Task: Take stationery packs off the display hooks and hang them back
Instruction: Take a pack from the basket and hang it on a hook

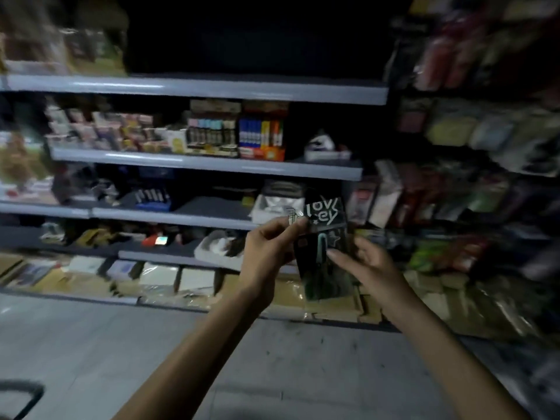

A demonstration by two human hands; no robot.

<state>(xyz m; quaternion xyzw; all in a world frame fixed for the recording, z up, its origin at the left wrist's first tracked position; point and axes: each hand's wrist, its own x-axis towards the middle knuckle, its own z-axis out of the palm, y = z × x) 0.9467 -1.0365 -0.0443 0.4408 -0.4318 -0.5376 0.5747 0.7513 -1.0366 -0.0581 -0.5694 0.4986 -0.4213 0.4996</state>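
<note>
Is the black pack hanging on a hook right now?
No, the left hand and right hand hold the black pack up in front of the shelves, off any hook.

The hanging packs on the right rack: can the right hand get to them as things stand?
Probably yes. Nothing stands between the right hand and the hanging packs just beyond it, but it and the left hand hold the dark pack.

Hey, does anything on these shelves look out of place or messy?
Only the dark pack stands out: it is on no hook, held tilted in front of the shelves. Elsewhere the picture is too dim and blurred to judge damage or spills.
</note>
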